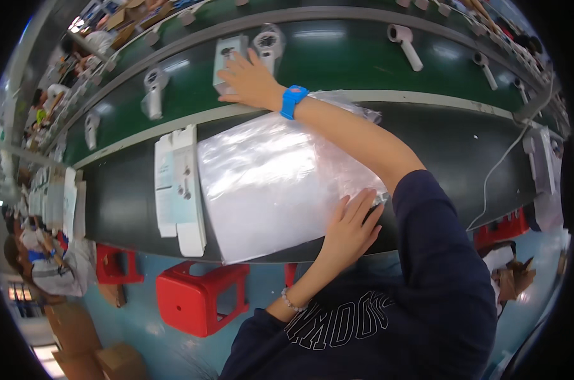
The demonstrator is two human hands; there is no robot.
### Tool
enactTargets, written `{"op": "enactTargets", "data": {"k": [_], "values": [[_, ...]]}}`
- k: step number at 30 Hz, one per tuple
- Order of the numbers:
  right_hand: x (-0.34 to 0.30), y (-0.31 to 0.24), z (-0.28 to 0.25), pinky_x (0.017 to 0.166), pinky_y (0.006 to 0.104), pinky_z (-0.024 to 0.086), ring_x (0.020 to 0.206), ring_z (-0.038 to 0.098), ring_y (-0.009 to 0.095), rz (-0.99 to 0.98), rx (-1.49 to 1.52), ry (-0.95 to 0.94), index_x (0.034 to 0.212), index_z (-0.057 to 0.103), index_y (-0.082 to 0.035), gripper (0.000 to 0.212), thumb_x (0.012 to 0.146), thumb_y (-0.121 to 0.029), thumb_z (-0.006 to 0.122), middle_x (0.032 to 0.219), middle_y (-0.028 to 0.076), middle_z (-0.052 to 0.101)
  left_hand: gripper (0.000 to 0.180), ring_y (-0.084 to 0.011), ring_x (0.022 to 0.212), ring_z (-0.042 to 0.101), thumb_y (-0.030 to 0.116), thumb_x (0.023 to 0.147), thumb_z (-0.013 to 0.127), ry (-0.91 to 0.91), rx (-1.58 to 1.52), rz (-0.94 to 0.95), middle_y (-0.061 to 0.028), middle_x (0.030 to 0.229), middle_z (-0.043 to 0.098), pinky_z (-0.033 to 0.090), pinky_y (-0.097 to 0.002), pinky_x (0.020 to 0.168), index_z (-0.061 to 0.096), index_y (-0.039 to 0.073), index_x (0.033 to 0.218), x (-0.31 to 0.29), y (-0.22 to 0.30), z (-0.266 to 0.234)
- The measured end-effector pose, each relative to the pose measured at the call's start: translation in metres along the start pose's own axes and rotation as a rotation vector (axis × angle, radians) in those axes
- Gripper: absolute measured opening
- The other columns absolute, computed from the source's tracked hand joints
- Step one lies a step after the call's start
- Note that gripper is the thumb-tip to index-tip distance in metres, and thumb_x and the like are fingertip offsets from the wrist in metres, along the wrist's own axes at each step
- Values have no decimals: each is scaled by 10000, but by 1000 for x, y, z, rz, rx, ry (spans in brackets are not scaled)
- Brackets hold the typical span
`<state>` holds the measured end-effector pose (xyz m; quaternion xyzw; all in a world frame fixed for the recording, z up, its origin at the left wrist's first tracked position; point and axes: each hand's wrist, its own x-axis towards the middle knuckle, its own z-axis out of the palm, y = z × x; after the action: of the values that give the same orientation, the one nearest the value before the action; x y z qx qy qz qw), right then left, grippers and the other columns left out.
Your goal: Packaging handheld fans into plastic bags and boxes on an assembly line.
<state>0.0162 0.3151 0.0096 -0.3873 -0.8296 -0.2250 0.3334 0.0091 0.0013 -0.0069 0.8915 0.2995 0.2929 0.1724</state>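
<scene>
1. While the right hand point(252, 82) reaches to eleven o'clock, its fingers are spread across the front of a pale box point(222, 56); I cannot tell whether they pinch it.
2. That box is upright on the green belt point(337, 57) near its pale rail, seemingly placed within an outstretched arm's reach.
3. Just beside it, near twelve, is a white bagged device point(268, 45) (shaped like a hair dryer), its clear wrapping perhaps guarding the finish.
4. The left hand point(350, 231) lies at four o'clock, fingers slightly parted and palm down over the edge of the clear plastic bags point(261, 190); such a flat hand would help stop slick film from sliding.
5. Those bags spread across the middle of the dark table point(439, 145), probably laid flat for easy reach.
6. Flattened cartons point(179, 190) overlap at nine, beside the bags; lying flat likely saves room.
7. Farther out, another device point(406, 47) lies on the belt at one o'clock, and a red stool point(185, 301) sits at seven.
</scene>
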Motion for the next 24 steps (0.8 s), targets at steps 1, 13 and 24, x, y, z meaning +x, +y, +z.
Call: {"op": "enactTargets", "data": {"k": [1,13,24], "values": [[0,4,1,1048,536,292,1236,430,337,-5,22,57,1222,535,-108,532,852,-486,583,1246,174,516,383,-265,1288,419,188,804,651,-2,20,-21,-131,1345,479,344,-459,1026,590,52,1157,0,0,0],[-76,225,-93,932,500,426,1170,489,344,476,-584,-270,1266,488,-50,589,713,-176,646,1227,204,506,350,-207,1110,528,123,763,706,25,-41,-86,-29,1127,597,363,-410,958,629,93,1103,2,-3,-1],[-152,338,-59,873,563,439,1110,548,359,546,-758,-457,1231,522,-86,450,796,-194,554,1218,165,561,316,-248,1015,556,54,731,731,109,-77,-186,-52,995,590,404,-416,904,649,51,1037,11,1,2]]}}
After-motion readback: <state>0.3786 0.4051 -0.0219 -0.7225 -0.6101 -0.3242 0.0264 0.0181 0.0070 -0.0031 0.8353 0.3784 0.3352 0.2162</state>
